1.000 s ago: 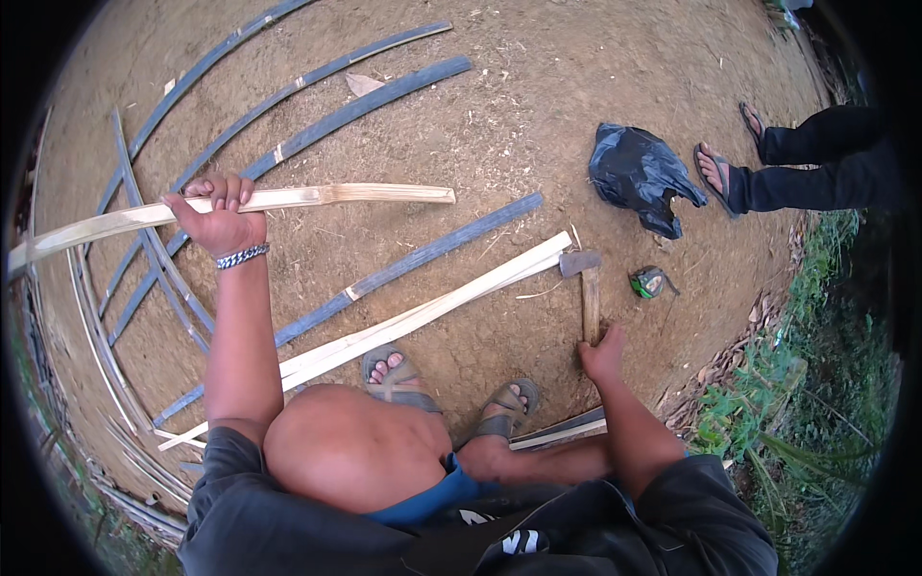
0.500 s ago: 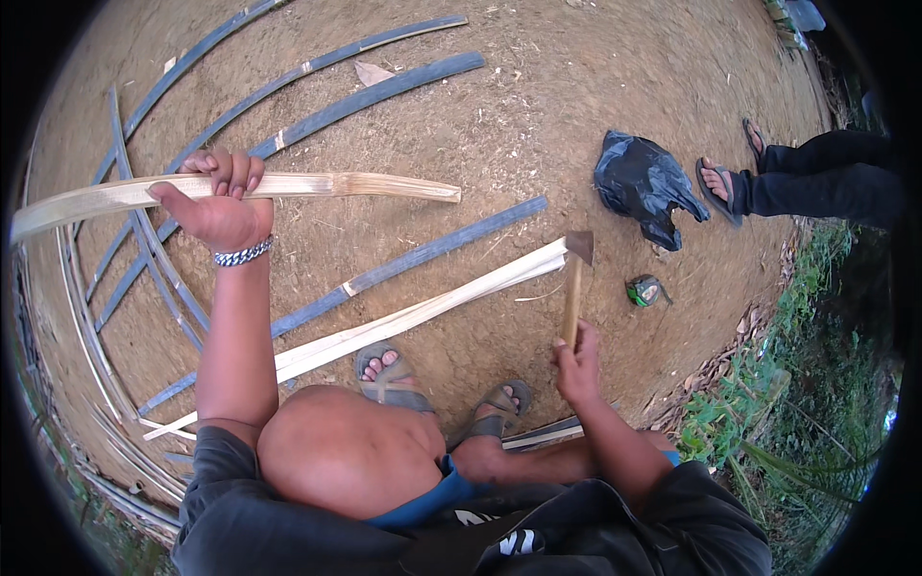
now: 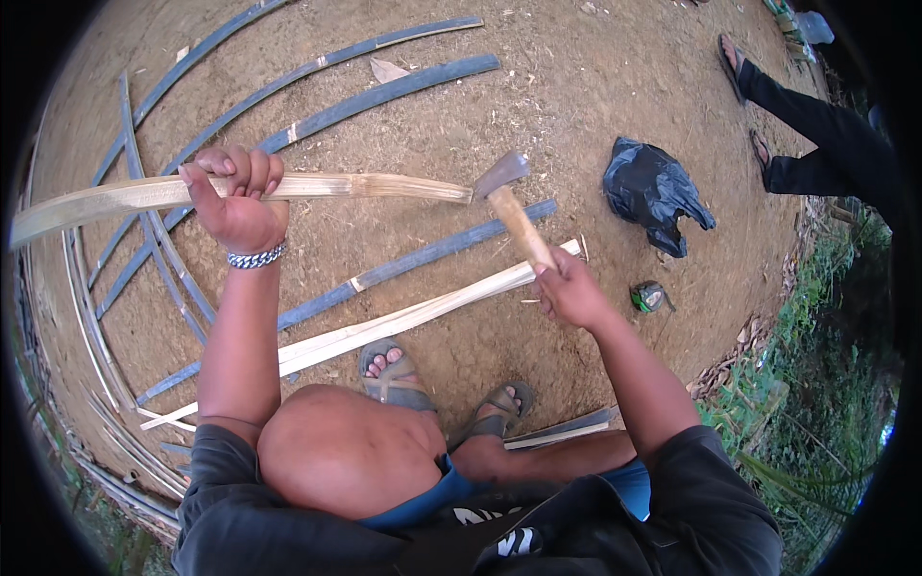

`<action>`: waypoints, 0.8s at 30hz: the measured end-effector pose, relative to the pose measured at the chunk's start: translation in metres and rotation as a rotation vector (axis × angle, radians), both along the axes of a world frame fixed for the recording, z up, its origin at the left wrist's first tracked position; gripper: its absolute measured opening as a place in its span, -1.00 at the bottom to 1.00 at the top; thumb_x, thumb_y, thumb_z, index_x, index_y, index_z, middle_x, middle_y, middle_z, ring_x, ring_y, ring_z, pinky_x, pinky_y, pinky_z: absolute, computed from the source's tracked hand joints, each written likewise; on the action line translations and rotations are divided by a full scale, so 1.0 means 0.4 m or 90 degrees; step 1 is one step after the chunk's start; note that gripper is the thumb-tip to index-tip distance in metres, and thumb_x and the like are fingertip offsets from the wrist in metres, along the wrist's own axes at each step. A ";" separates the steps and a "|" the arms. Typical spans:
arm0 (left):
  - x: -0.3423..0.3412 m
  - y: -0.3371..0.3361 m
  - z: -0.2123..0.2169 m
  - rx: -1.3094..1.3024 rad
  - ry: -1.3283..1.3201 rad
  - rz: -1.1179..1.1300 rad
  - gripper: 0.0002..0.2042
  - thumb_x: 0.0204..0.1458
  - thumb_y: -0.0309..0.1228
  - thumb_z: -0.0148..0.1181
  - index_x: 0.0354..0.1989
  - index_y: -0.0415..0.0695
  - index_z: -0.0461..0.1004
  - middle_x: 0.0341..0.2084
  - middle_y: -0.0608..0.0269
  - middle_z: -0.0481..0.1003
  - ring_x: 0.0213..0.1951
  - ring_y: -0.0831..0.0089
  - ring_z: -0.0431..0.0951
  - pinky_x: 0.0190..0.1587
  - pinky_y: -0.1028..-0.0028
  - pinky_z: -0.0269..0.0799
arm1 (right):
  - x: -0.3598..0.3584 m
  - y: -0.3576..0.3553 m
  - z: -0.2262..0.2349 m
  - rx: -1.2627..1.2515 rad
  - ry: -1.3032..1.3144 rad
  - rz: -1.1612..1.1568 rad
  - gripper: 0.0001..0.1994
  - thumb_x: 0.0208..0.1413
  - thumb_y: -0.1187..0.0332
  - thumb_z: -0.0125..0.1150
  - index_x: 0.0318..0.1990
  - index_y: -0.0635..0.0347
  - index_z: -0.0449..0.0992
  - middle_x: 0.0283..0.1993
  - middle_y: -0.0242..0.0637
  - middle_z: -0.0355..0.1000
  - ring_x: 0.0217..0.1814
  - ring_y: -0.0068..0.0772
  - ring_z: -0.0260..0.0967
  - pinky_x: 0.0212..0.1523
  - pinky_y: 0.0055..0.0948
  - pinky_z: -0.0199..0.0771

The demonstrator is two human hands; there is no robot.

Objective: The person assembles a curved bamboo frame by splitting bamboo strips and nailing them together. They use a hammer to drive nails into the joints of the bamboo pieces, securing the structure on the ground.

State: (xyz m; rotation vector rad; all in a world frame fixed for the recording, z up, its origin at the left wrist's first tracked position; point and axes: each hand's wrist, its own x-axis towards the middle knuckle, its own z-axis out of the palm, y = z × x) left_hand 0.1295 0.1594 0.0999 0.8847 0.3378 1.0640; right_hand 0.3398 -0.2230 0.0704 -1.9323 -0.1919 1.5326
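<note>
My left hand [image 3: 233,200] grips a long pale split bamboo strip [image 3: 375,185] and holds it level above the dirt ground. Its far end meets the metal head of a small axe [image 3: 501,178]. My right hand [image 3: 569,288] is closed around the axe's wooden handle, with the blade raised against the tip of the strip. A chain bracelet sits on my left wrist. Below the hands, my sandalled feet [image 3: 394,370] stand beside another pale bamboo strip [image 3: 403,317] lying on the ground.
Several dark blue-grey bamboo strips [image 3: 384,91] lie across the dirt and curve along the left edge. A black plastic bag [image 3: 653,192] and a small green can [image 3: 650,297] lie to the right. Another person's legs in dark trousers [image 3: 807,125] are at upper right. Green plants border the right side.
My right hand has lifted the axe off the ground and brought its blade up to the end of the strip. My left hand kept holding the strip and raised it slightly.
</note>
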 end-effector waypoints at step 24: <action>0.012 -0.022 0.017 -0.016 -0.002 0.018 -0.54 0.32 0.14 0.08 -0.42 0.01 0.39 -0.71 0.51 0.06 -0.67 0.64 -0.01 -0.53 0.53 0.05 | -0.043 -0.036 -0.002 0.057 -0.037 -0.204 -0.62 0.46 0.28 0.01 0.33 0.19 0.25 -0.33 -0.34 0.37 -0.53 -0.52 0.35 -0.53 -0.43 0.43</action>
